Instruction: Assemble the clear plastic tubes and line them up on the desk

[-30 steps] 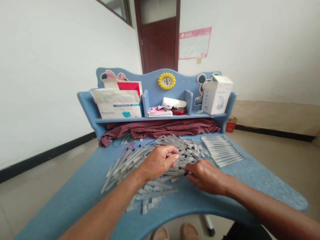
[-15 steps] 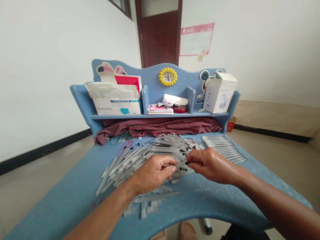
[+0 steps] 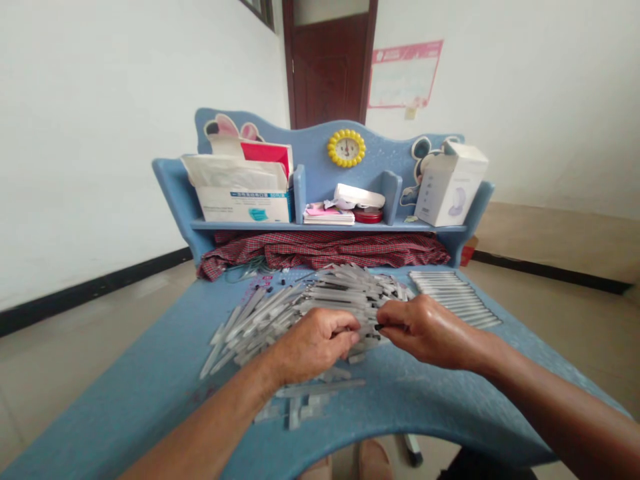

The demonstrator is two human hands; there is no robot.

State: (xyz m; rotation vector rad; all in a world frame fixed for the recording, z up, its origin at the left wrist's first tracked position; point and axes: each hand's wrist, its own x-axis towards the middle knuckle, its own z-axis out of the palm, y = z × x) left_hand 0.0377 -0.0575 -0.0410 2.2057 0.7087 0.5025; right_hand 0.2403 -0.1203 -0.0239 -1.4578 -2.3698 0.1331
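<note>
A large heap of translucent pen barrels and pen parts [image 3: 270, 320] lies across the middle of the blue desk. Over its front edge, my left hand [image 3: 320, 343] is closed in a pinch; what lies between its fingers is hidden. My right hand [image 3: 430, 330] is closed around a pen, whose black end [image 3: 379, 327] pokes out toward the left hand. A small gap separates the two hands. Beyond my right hand, a neat row of pens [image 3: 455, 297] lies side by side. Short clear pieces [image 3: 300, 403] are scattered below my left hand.
The blue desk [image 3: 390, 393] has a curved front edge. At its back, a crumpled checked cloth [image 3: 325, 250] lies under a shelf carrying a mask box [image 3: 240, 200], a stack of papers [image 3: 327, 215], a red round tin [image 3: 369, 215] and a white box [image 3: 453, 183].
The view has shifted slightly, so the desk and shelf sit a little further right. Both hands keep nearly the same closed pose over the heap.
</note>
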